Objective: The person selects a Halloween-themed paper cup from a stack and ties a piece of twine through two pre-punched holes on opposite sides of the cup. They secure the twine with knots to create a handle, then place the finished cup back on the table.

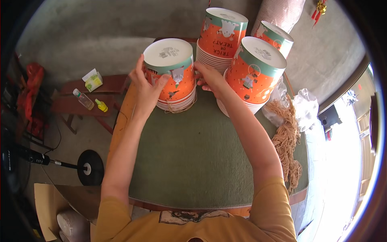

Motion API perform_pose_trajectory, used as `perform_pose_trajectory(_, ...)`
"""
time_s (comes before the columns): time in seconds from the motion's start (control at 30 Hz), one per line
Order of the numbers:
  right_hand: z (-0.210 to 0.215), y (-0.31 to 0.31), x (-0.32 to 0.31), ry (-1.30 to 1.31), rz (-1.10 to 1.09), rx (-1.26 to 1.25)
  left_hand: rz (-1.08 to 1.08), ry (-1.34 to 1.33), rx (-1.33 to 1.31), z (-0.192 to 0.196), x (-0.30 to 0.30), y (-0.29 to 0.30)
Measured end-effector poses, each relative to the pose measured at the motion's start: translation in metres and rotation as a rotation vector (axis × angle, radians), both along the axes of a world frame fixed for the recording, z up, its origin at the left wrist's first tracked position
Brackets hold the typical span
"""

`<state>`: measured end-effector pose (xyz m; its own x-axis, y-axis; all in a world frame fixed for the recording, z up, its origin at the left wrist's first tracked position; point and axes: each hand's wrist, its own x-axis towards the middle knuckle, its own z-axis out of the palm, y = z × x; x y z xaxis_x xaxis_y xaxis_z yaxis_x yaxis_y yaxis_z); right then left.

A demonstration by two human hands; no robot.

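An upside-down stack of orange paper buckets (171, 86) with green bands and white bases stands at the table's far left. My left hand (148, 80) lies against its left side, thumb on the front and fingers spread round the wall. On the opposite side my right hand (209, 78) has its fingertips at the bucket wall, the lower fingers curled, so the stack is between both hands. A thin twine loop (177, 109) hangs round the lower rims. Just right of my right hand are a near bucket stack (254, 76) and a taller one behind (223, 36).
Another bucket stack (278, 37) stands at the back right. A tan twine hank (287, 141) and clear plastic bags (304, 109) lie along the right edge of the green table (189, 161). Left are a bench (86, 103) with bottles, a round-based stand (89, 167) and a cardboard box (46, 209).
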<state>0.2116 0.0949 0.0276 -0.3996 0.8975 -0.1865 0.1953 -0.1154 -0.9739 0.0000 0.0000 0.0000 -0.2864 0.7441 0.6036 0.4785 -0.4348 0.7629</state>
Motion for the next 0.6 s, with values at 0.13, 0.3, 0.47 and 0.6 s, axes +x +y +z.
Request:
perform_pose_trajectory(0.13,-0.003,-0.023,-0.001,0.011,-0.062,0.103,0.084,0.098,-0.006,-0.002,0.0,-0.006)
perform_pose_trajectory(0.3,-0.04,-0.071,0.025,-0.137,-0.102,0.43,0.142,0.035,-0.004,-0.015,0.02,-0.041)
perform_pose_trajectory(0.47,-0.076,-0.132,0.056,-0.288,-0.057,0.638,-0.122,0.122,-0.179,-0.041,0.07,-0.115)
perform_pose_trajectory(0.6,-0.111,-0.14,0.068,-0.264,-0.076,0.732,-0.886,0.086,-0.54,-0.021,0.168,-0.19)
